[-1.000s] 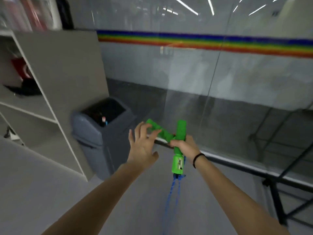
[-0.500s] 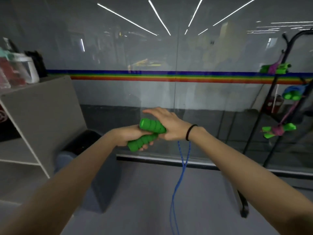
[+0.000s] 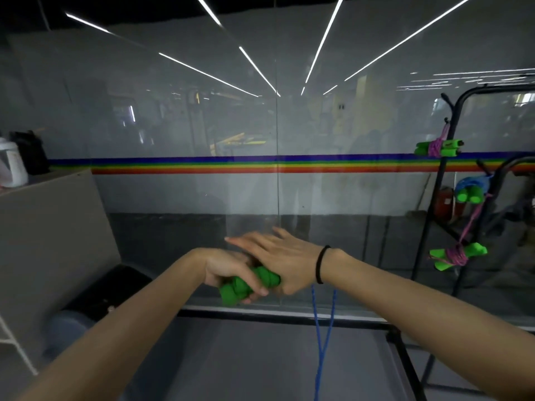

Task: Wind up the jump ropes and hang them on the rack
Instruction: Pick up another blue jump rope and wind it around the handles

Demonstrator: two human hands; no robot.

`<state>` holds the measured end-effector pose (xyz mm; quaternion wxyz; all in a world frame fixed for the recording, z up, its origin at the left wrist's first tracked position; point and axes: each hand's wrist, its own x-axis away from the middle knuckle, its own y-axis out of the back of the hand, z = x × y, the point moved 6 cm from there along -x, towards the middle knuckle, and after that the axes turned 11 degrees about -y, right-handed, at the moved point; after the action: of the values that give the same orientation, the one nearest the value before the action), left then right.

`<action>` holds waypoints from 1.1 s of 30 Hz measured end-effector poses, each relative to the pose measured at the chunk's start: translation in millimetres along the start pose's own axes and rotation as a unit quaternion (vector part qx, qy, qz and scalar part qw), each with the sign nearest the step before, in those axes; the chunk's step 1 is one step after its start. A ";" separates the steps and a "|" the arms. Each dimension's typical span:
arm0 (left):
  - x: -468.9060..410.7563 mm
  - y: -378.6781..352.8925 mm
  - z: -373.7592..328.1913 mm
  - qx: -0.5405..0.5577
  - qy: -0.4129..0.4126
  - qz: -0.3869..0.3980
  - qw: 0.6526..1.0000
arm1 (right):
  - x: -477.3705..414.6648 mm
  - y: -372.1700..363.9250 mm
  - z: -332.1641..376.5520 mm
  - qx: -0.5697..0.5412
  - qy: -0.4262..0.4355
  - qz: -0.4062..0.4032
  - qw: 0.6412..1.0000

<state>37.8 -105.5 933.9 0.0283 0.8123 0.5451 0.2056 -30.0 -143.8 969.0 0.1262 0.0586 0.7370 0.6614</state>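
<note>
Two green ribbed jump rope handles [image 3: 246,285] lie side by side in my left hand [image 3: 228,270], which is closed around them. My right hand [image 3: 280,256] rests flat over the handles' right ends, fingers stretched out to the left. The blue rope [image 3: 322,337] hangs in two strands from under my right wrist down to the floor. At the right stands a black rack [image 3: 434,215] with three wound ropes on it: a purple one with green handles [image 3: 437,148] at the top, a blue one [image 3: 470,189] in the middle, another purple one [image 3: 456,256] lower down.
A glass wall with a rainbow stripe [image 3: 260,164] runs straight ahead, with a black rail [image 3: 289,318] at its foot. A grey bin [image 3: 86,308] stands low at the left beside a grey shelf unit [image 3: 52,241]. Grey floor lies below my arms.
The view has swung up and right, which brings the rack in. Both handles came together into my left hand, and my right hand has opened flat over them.
</note>
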 end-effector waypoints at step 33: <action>-64.8 28.6 -2.2 0.024 -0.033 -0.078 0.996 | 68.5 -78.8 -132.2 -0.721 -0.299 -0.070 0.622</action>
<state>41.2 -175.6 923.9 0.0425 0.7738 0.6107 0.1625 -124.3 -262.6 895.9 0.3869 0.0916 -0.0520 0.9161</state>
